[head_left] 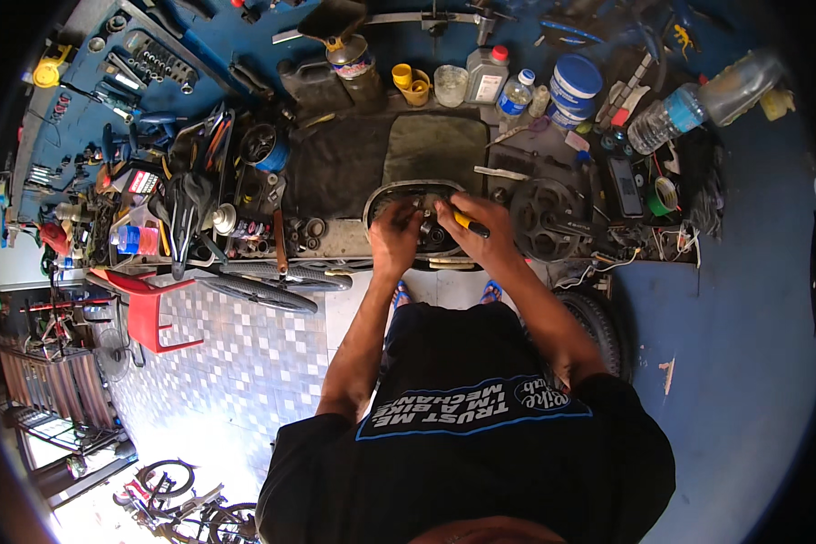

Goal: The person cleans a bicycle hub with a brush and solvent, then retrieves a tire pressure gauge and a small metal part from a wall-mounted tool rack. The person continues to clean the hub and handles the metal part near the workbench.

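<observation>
At the front edge of the workbench sits a rounded, metal-rimmed tray point(372, 207) with dark, round mechanical parts in it. Over its left side is my left hand point(395, 238), fingers bent and pinched together at the parts; what they grip is too small to make out. My right hand point(477, 228) is closed around a tool with a yellow-and-black handle point(471, 224), its handle end pointing down to the right. The tool's working end is hidden by my fingers, so its exact kind does not show. Both hands are close together above the tray.
Right of the tray lies a bicycle crankset point(546, 218). A dark mat point(335, 163) covers the bench behind. Bottles and a blue-and-white tub point(575, 86) line the back. A black saddle point(189, 213) and loose tools crowd the left. Below stand a tyre point(598, 326) and red chair point(150, 317).
</observation>
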